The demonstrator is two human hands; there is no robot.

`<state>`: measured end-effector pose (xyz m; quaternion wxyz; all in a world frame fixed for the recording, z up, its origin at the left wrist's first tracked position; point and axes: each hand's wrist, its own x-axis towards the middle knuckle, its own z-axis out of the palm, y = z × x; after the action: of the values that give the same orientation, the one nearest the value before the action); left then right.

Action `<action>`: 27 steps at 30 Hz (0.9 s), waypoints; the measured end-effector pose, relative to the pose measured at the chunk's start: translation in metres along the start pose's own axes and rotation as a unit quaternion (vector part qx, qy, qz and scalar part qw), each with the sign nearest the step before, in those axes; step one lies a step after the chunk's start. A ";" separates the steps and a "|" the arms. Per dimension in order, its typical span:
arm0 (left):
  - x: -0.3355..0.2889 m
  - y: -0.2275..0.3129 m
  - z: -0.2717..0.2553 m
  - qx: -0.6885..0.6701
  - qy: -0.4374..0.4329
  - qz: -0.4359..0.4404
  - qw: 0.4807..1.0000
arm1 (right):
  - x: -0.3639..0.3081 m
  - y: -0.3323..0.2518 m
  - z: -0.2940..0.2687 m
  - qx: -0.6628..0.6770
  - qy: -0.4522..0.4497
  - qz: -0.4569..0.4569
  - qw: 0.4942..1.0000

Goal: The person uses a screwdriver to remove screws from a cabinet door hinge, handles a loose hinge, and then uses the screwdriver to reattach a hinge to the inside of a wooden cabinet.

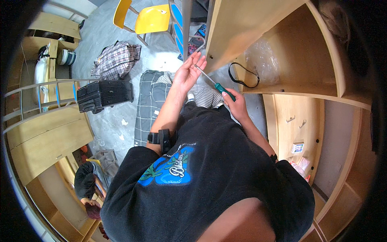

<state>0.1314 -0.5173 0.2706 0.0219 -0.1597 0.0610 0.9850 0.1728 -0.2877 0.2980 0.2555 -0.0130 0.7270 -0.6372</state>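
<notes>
Head view, looking down over a black shirt with a blue print. The right hand [236,104] is closed around the green handle of a screwdriver [213,84] — the shaft slants up and to the left, its tip reaching the fingertips of the left hand [187,72]. The left hand is open, palm showing, fingers spread and raised, touching or just beside the tip; I cannot tell whether it pinches anything. A black strap sits on the left forearm near the elbow.

Both hands are held in front of a pale wooden cabinet [282,48], close to its front edge. A black loop of cable [244,76] lies on the shelf inside, with clear plastic wrap [264,56] behind it.

On the grey floor below — a black suitcase [105,94], a plaid bag [117,60], a dark checked mat [151,101], and a yellow chair [149,18] further off. Another person's dark head shows at lower left, beside more wooden panels.
</notes>
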 end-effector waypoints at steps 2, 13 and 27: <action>0.001 -0.003 0.000 0.001 -0.001 -0.006 1.000 | -0.001 0.004 0.000 0.030 0.000 -0.007 1.000; 0.001 -0.019 -0.010 0.158 0.087 -0.014 0.984 | -0.010 -0.018 -0.012 -0.182 0.059 -0.081 0.978; 0.091 -0.053 -0.081 0.429 0.164 -0.193 0.867 | 0.034 0.080 -0.029 0.231 0.047 0.251 0.939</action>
<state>0.0734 -0.4729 0.1594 0.2681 -0.3022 0.4482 0.7974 0.1562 -0.2573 0.2126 0.3690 0.2589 0.5502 -0.7030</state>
